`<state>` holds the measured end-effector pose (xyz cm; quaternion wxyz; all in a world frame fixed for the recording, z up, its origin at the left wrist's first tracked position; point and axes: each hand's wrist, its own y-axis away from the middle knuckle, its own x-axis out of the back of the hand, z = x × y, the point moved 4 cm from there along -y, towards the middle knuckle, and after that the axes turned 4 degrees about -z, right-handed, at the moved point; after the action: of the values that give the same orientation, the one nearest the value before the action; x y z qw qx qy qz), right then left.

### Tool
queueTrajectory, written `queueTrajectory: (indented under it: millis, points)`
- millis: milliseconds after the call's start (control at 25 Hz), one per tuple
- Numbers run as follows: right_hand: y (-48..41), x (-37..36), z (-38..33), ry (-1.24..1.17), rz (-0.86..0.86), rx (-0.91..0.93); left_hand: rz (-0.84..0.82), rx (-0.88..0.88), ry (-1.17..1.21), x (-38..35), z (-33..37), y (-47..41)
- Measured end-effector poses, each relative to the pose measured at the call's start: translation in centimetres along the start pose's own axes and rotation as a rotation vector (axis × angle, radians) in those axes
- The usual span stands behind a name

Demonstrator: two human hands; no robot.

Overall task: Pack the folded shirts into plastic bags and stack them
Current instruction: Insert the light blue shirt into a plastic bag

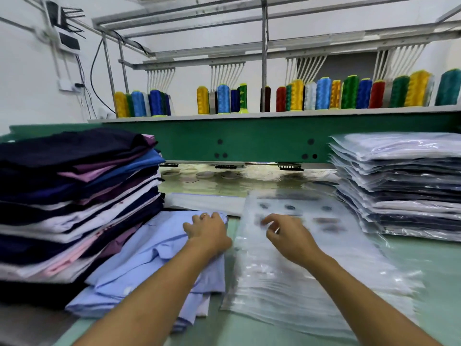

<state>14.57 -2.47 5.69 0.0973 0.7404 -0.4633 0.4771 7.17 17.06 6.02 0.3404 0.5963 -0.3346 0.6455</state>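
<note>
A folded light blue shirt [154, 260] lies on the table in front of me. My left hand [208, 232] rests flat on its far right corner, fingers curled over the edge. To the right lies a pile of empty clear plastic bags [294, 270]. My right hand [287, 236] hovers over the top bag, fingers bent and blurred, touching or pinching the plastic. A tall stack of folded shirts [74, 196] in navy, purple, white and blue stands at the left. A stack of bagged shirts [404, 181] sits at the right.
A green embroidery machine beam [262, 143] runs across the back, with a shelf of coloured thread cones [324, 96] above it. Pale hoops and fabric [199, 173] lie under the beam. The pale green table [436, 283] shows at the right and front.
</note>
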Motion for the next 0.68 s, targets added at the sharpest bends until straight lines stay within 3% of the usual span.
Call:
queueTrajectory:
  millis: [80, 280, 440, 560, 680]
  points:
    - [-0.9, -2.4, -2.8, -0.182, -0.121, -0.026, -0.122, 0.056, -0.029, -0.4, -2.6, 0.3]
    - [-1.4, -8.1, -6.9, -0.584, -0.369, -0.191, -0.103, -0.065, 0.076, 1.0, -5.3, -0.2]
    - [-1.1, -9.8, -7.9, -0.664, -0.374, -0.213, -0.190, -0.166, 0.419, 1.3, -8.3, -0.7]
    - [-0.8, -10.2, -8.3, -0.681, -0.350, -0.227, -0.222, -0.109, 0.801, 0.8, -10.1, -0.5]
    - [-1.1, -9.8, -8.6, -0.645, -0.227, -0.251, -0.190, -0.053, 1.004, 1.1, -11.2, -0.5]
